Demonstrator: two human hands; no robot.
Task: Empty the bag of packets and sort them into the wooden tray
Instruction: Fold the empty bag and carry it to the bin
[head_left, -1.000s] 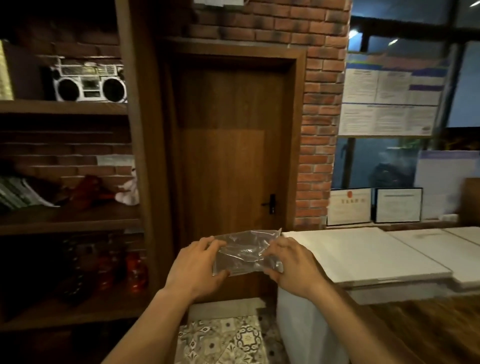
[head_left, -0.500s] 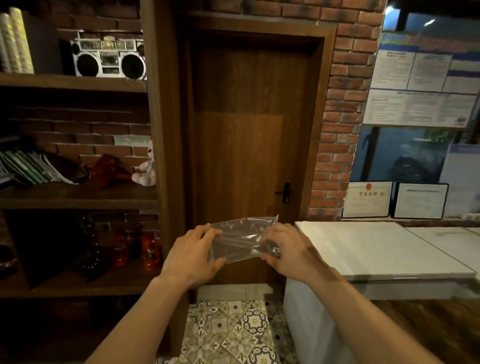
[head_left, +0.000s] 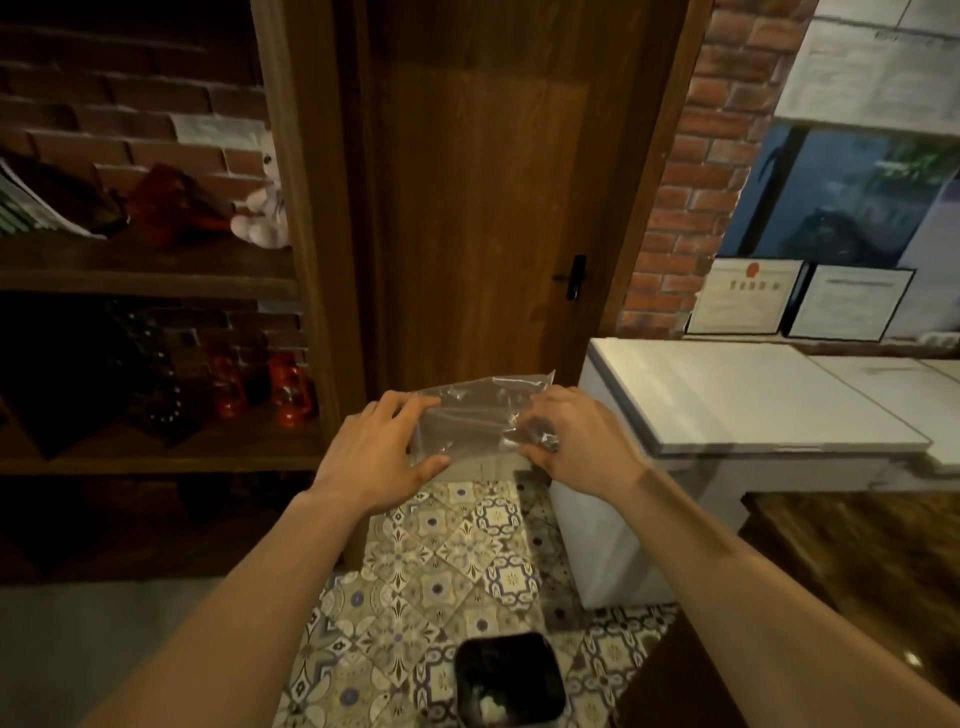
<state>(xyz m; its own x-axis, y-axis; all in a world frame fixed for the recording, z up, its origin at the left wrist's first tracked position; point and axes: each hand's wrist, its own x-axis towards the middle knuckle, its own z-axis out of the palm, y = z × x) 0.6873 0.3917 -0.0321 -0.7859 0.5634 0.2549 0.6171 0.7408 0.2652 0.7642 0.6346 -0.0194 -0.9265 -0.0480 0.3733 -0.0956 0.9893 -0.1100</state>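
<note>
A clear plastic bag (head_left: 480, 415) is stretched flat between both my hands at chest height, in front of a wooden door. My left hand (head_left: 374, 452) pinches its left edge, thumb underneath. My right hand (head_left: 576, 441) grips the crumpled right edge. The bag looks empty; I see no packets in it. No wooden tray is in view.
A black bin (head_left: 509, 680) with something white inside stands on the patterned tile floor (head_left: 441, 566) below my hands. A white chest freezer (head_left: 727, 405) is to the right, a dark wooden counter (head_left: 857, 561) nearer right. Wooden shelves (head_left: 156, 265) with ornaments stand left.
The view has tilted down, so the floor and the black bin now show. Both hands keep holding the bag in much the same pose.
</note>
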